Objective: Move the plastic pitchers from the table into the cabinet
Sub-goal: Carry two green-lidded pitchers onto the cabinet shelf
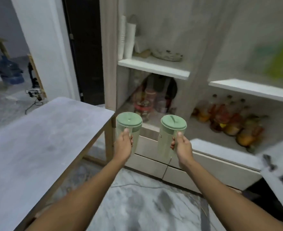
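the left hand [123, 144] is clamped on the handle side of a pale green translucent plastic pitcher with a round green lid [129, 125], thumb up by the lid rim, the pitcher standing upright just beyond the knuckles. the right hand [182, 147] grips a 2nd matching green-lidded plastic pitcher [170, 132] the same way. both pitchers are held in the air, apart from each other, past the grey table [42, 134] and in front of the open pale wood cabinet [194, 80], near its lower shelf of jars [147, 104].
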